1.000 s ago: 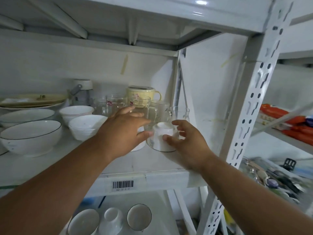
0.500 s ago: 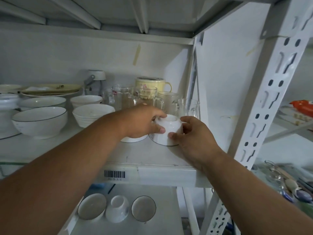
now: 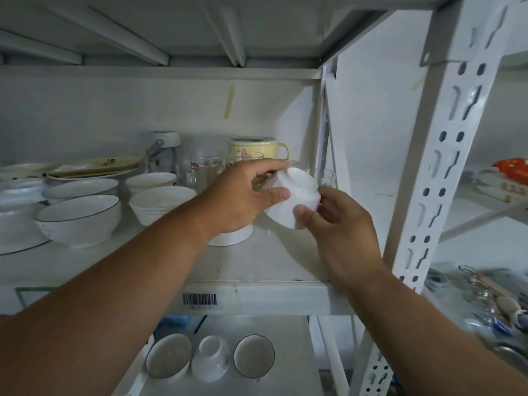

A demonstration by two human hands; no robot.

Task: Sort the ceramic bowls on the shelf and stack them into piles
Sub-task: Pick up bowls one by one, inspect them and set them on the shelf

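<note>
Now lifted: small white bowl off the shelf, tilted between both hands

Small white bowl (image 3: 294, 200) was sitting foot-up on the shelf board (image 3: 257, 261) half a second back; now it is raised clear of the board and tipped, foot toward the camera and up-right, rim down-left. Left hand (image 3: 243, 195) grips it from the left, thumb pressed on the wall, other fingers curled over the top and far side. Right hand (image 3: 340, 224) holds it from the right and below, thumb tip pinching the lower wall, fingers curled behind, mostly hidden. Both hands were already on it earlier, so the change is lift plus tilt.

Meaning for the task: pick done, bowl probably being turned upright, placement not yet started. Likely target is a matching pile; which one cannot be told.

Just below the left wrist another white bowl (image 3: 230, 237) stands on the board, partly covered. Further left sit the ribbed white bowls (image 3: 160, 202) and a black-rimmed bowl (image 3: 78, 220). Glass cups (image 3: 205, 170) and a yellow mug (image 3: 254, 147) stand behind. Lower shelf holds three more bowls (image 3: 210, 357).
</note>
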